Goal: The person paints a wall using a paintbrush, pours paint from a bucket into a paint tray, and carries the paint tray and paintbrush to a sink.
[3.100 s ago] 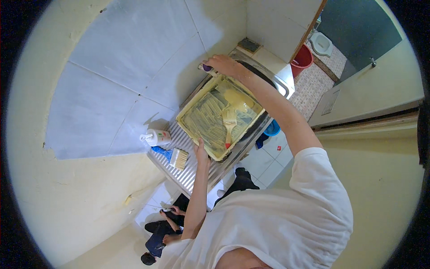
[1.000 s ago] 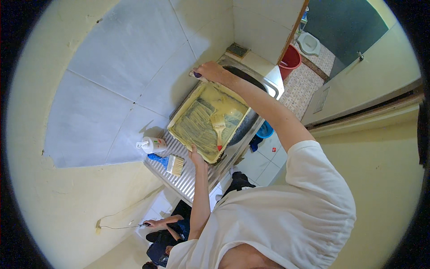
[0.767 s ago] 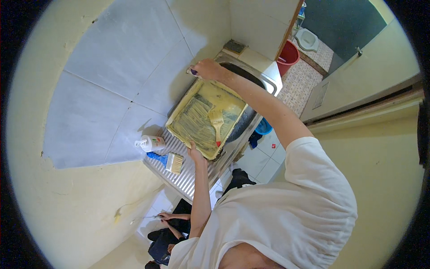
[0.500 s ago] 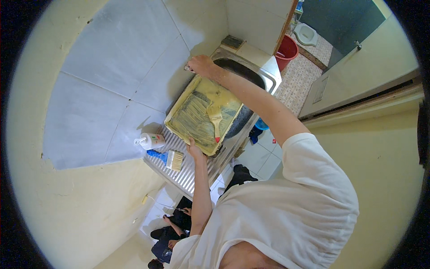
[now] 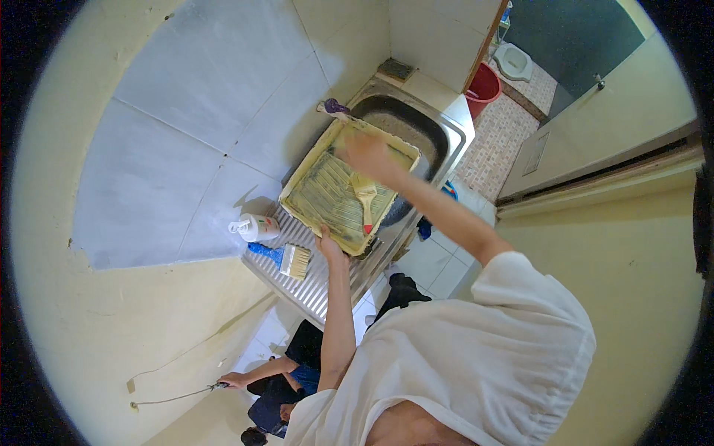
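Observation:
A paint tray [image 5: 320, 182] coated in yellow paint rests tilted across the steel sink [image 5: 424, 111]. With my left hand [image 5: 332, 247] I grip its near edge, fingers closed round the rim. Inside the tray lies a flat paintbrush [image 5: 365, 195] with yellowed bristles and a red-tipped handle. Over the tray's far part is my right hand [image 5: 368, 156], smeared by motion, so its fingers cannot be made out. Just beyond it, by the wall, shows a tap [image 5: 335, 106] with a purple handle. I cannot tell whether water runs.
On the ridged drainboard [image 5: 309, 297] stand a white pump bottle [image 5: 257, 227] and a wide blue-handled brush [image 5: 291, 261]. At lower left another person's hand [image 5: 235, 380] holds a tool at a cord on the wall. A red bucket [image 5: 483, 88] stands beyond the sink.
My right hand has left the tap and moved back over the tray, uncovering the purple handle. My left hand keeps its hold. The other person's arm has reached out to the wall.

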`<state>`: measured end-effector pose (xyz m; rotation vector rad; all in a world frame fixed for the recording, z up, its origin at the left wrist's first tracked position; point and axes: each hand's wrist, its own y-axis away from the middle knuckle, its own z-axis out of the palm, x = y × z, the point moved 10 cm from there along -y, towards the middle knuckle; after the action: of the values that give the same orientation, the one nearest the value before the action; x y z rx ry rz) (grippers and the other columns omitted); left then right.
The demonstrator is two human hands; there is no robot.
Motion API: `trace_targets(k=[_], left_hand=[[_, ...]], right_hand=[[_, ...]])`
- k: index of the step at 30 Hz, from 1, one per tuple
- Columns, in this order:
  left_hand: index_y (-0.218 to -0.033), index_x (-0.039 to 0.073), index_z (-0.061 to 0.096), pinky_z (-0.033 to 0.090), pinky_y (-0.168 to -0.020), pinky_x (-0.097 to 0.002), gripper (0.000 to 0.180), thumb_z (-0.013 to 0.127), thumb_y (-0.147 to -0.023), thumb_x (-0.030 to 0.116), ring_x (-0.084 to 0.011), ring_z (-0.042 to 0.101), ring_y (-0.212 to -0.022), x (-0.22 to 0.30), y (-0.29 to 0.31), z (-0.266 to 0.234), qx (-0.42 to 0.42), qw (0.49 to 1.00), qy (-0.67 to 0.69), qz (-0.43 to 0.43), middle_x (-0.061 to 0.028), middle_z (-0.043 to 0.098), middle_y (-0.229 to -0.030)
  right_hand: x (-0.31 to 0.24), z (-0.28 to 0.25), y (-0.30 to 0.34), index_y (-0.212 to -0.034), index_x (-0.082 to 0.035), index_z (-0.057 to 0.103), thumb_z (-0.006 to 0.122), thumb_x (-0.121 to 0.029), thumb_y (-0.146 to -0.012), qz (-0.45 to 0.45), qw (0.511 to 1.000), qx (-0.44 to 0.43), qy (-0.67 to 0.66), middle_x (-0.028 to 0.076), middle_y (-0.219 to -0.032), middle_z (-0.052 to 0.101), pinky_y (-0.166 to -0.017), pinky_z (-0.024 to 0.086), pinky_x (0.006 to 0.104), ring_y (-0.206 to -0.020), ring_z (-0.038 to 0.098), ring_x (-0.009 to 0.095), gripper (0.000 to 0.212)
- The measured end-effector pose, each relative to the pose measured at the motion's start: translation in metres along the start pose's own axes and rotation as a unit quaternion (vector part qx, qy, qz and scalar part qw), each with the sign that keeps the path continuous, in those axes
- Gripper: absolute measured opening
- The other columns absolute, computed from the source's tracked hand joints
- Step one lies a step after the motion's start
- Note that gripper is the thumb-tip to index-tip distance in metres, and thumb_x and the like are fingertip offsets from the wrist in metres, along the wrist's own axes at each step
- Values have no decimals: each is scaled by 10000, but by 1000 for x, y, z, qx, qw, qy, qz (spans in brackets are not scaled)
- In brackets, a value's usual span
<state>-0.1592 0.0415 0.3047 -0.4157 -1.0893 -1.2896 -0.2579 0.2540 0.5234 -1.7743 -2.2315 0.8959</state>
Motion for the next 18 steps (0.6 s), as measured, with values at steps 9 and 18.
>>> trace_targets(k=[9, 18], left_hand=[[-1350, 8, 410, 481, -911, -435, 405, 478, -992, 184, -292, 569, -1088, -4, 0, -9, -3, 1000, -2, -5, -142, 537, -1272], [-1376, 15, 380, 464, -931, -407, 442, 497, -988, 192, -274, 550, -1110, -2, 31, -16, -4, 1000, 6, -13, -129, 523, -1286]], right_hand=[[-27, 19, 116, -994, 45, 552, 749, -424, -714, 87, 985, -142, -46, 194, -771, 665, -631, 540, 424, -823, 649, 342, 580], [-32, 21, 147, -1046, 53, 482, 705, -176, -666, 163, 972, -160, -48, 211, -750, 654, -629, 542, 446, -852, 637, 372, 496]])
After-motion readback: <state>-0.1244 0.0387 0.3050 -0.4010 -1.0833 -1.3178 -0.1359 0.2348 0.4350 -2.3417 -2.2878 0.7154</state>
